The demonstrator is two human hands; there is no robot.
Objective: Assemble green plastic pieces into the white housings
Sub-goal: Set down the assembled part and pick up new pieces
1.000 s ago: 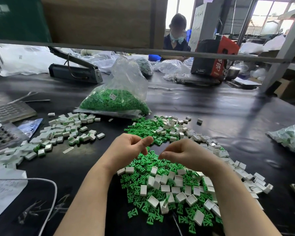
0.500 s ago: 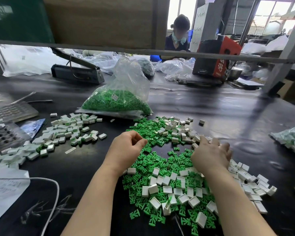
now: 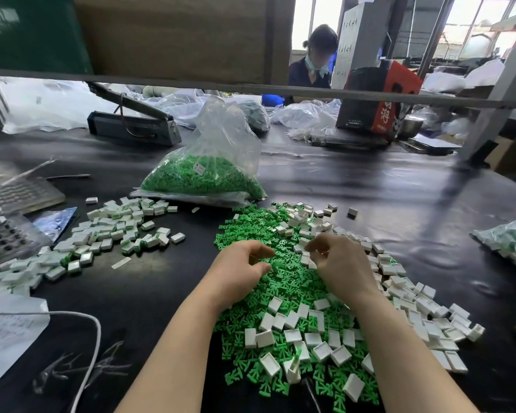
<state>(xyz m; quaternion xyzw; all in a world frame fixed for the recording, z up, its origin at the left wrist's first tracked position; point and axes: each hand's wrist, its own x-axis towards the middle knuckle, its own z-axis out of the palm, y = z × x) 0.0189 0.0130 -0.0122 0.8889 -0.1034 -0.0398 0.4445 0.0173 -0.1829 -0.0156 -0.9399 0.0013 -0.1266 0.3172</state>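
A heap of loose green plastic pieces (image 3: pixel 289 281) lies on the black table in front of me, with white housings (image 3: pixel 292 335) scattered over and to the right of it. My left hand (image 3: pixel 242 269) hovers over the heap with curled fingers, thumb and forefinger pinching a small green piece that is mostly hidden. My right hand (image 3: pixel 340 263) is close beside it, its fingertips pinching a white housing (image 3: pixel 306 259). The two hands are a short gap apart. A pile of housings with green showing in them (image 3: pixel 113 231) lies to the left.
A clear bag of green pieces (image 3: pixel 203 180) stands behind the heap, and another bag (image 3: pixel 513 242) lies at the right edge. At the left are perforated trays (image 3: pixel 3 236), paper (image 3: pixel 6 332) and a white cable (image 3: pixel 93 338). A bag sealer (image 3: pixel 131 126) and a person (image 3: pixel 313 64) are beyond.
My right hand has come back from the white housings on the right toward the middle, now pinching one. My left hand lifted slightly from the green heap.
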